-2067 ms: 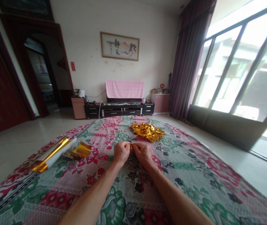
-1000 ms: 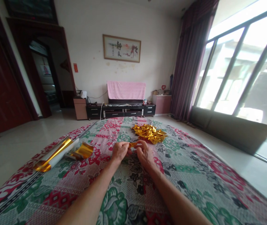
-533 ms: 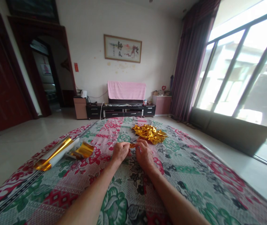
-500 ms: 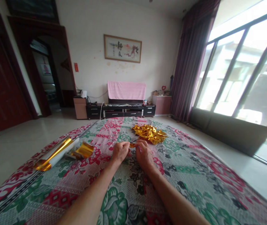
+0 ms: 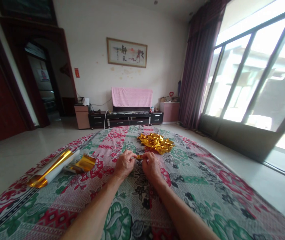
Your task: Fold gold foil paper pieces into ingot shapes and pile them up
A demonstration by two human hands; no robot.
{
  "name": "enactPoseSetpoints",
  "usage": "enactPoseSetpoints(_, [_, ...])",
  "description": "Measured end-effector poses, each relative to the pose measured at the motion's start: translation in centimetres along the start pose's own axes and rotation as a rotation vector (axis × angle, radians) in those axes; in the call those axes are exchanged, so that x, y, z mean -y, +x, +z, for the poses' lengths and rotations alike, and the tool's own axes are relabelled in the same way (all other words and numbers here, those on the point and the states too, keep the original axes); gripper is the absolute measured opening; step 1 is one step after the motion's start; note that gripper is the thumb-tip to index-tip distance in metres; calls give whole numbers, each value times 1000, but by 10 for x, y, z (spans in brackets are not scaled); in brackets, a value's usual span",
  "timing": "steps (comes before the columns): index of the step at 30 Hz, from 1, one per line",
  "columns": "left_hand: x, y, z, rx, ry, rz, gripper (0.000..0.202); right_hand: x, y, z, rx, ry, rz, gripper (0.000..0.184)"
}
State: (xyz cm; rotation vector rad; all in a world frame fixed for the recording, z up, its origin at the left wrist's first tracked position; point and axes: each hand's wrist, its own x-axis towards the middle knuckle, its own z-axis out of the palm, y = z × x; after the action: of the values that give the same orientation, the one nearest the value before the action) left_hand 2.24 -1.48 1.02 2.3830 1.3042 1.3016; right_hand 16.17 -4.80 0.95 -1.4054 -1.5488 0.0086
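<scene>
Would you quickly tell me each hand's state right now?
Left hand: closed on the gold foil piece.
Right hand: closed on the same piece.

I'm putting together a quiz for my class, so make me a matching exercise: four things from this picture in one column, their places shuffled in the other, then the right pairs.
1 small gold foil piece
2 pile of gold foil
3 gold foil roll
4 pink cloth

A far left on the quilt
B draped above the black cabinet
C pinched between left hand and right hand
D on the quilt just beyond both hands

Pairs: 1-C, 2-D, 3-A, 4-B
</scene>
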Motion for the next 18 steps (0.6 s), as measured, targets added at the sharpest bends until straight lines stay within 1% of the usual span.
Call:
enactPoseSetpoints(2, [2, 0, 2, 15, -2, -12, 17, -3, 1, 2, -40, 28, 40, 28])
enactPoseSetpoints(5, [2, 1, 5, 32, 11, -67, 18, -12, 4, 2, -138, 84, 140, 33])
enactPoseSetpoints(8, [-2, 7, 8, 88, 50, -87, 19, -25, 8, -3, -192, 88, 232, 34])
enactPoseSetpoints(11, [-10, 21, 13, 146, 82, -52, 19, -38, 12, -13, -210, 64, 271, 33])
enactPoseSetpoints(14, [-17, 37, 24, 159, 89, -16, 20, -47, 14, -21, -236, 44, 299, 32])
enactPoseSetpoints(18, [-18, 50, 44, 196, 61, -4, 21, -48, 15, -23, -187, 6, 348, 33])
